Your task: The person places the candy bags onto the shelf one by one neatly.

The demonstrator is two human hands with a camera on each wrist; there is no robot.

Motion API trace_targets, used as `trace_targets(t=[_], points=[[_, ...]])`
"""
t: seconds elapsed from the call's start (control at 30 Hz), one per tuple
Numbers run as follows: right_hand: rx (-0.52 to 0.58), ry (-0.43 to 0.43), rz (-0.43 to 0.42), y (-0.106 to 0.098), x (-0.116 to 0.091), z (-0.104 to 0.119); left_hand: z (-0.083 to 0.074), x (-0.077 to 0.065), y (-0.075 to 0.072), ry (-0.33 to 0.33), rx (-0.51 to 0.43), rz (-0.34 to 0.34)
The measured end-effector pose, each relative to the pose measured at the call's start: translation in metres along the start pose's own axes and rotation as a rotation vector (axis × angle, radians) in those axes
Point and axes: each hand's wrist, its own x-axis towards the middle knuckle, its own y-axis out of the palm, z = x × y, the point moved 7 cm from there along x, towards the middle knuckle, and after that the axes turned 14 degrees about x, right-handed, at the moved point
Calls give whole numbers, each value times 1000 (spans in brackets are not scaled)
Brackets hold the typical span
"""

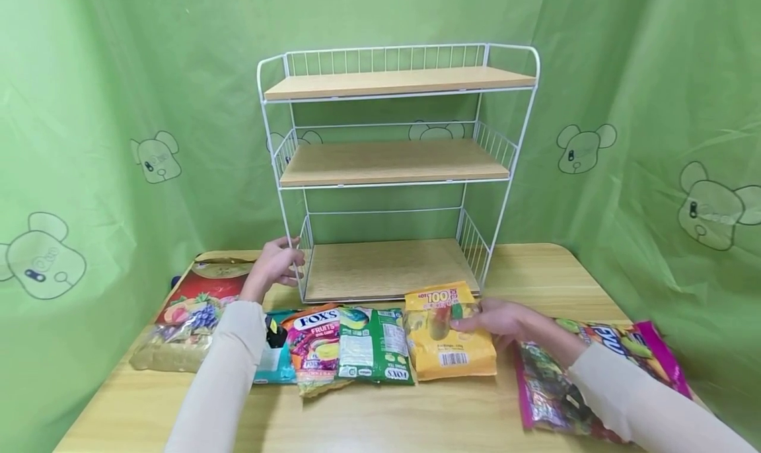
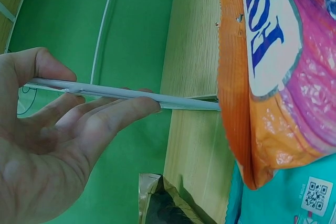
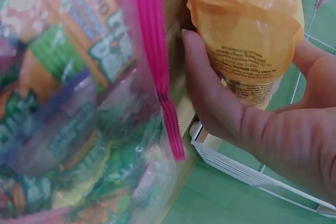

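My left hand [image 1: 278, 263] holds the left front post of a white wire shelf rack [image 1: 395, 164] near its bottom tier. In the left wrist view the thumb and fingers lie on either side of the white post [image 2: 184, 102]. My right hand [image 1: 502, 317] grips the right side of a yellow candy bag [image 1: 442, 350] printed with mangoes and "100". The right wrist view has the thumb on one face of that yellow bag [image 3: 241, 35] and fingers behind it. It leans in front of the rack's lower right corner.
Left of the yellow bag lie a green Fox's bag [image 1: 374, 344], an orange-and-purple Fox's bag [image 1: 315, 341] and a teal bag [image 1: 276, 367]. A large red-and-gold bag [image 1: 196, 308] sits at far left. A pink-edged candy bag [image 1: 648, 354] lies under the right forearm. Green curtains [image 1: 642, 57] surround the wooden table [image 1: 357, 426].
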Motion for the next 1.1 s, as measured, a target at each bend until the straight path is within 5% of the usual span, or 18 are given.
trace_targets(t=[0.47,0.77,1.1], points=[[170,-39,94,13,-1,3,1,2,1,-1,-14,-5],[104,-155,-82,5,-6,16,2,2,1,1,-20,-5],[47,-166,-122,6,-11,25,2,1,1,9,-17,-9]])
